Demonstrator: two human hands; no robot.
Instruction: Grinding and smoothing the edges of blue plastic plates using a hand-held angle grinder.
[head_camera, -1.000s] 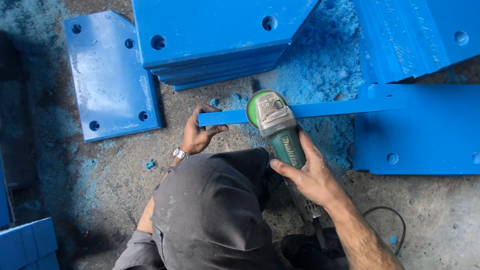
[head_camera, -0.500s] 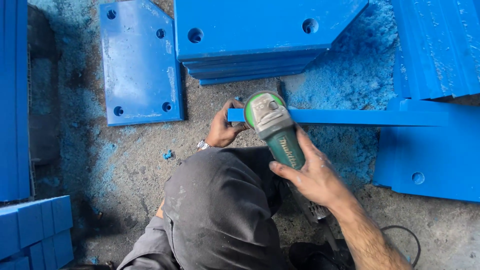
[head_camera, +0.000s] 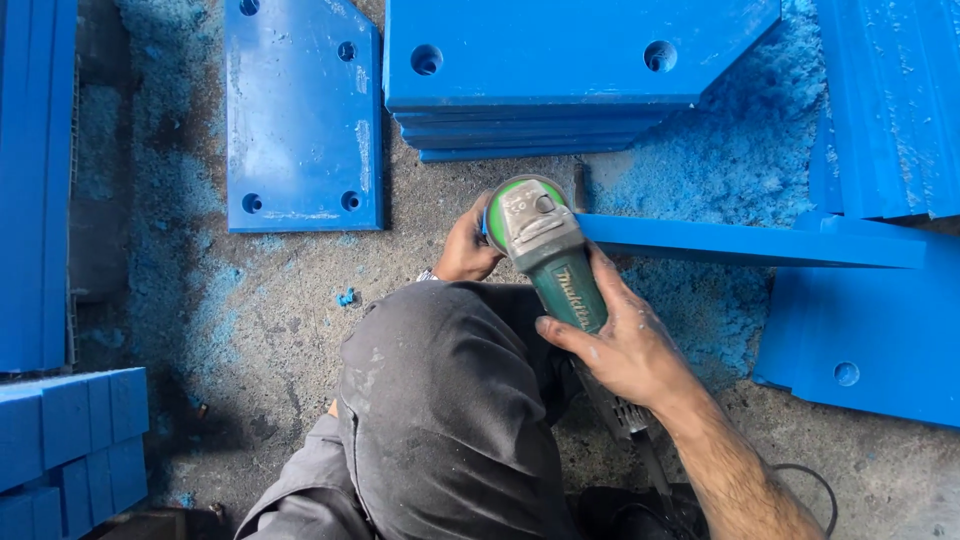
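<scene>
On the floor: a long blue strip (head_camera: 750, 242) lies on rough concrete floor (head_camera: 290, 300), running from the person's knee out to the right, its far end against a blue plate with a hole (head_camera: 860, 340).
Right hand: the right hand (head_camera: 625, 345) is wrapped around the green body of a grinder (head_camera: 548, 250), fingers curled tight over the top and thumb beneath.
Grinder head: the round guard sits over the near end of the strip, right at its tip; whether the disc touches the strip cannot be told.
Left hand: the left hand (head_camera: 465, 250) rests just left of the grinder head at the strip's end; its fingers are hidden behind the tool and the knee, so whether they pinch the strip cannot be told.
Work done: blue shavings (head_camera: 740, 160) lie thick on the floor around the strip and beside the stack of blue plates (head_camera: 560, 70), so, by my judgement, much cutting or smoothing is finished.
Work left: the strip's near end is under the tool now; its long edge to the right looks clean, though fine burrs would be too small to see.
Nearby: a single blue plate (head_camera: 300, 110) lies flat at upper left, and blue blocks (head_camera: 70, 430) at lower left.
</scene>
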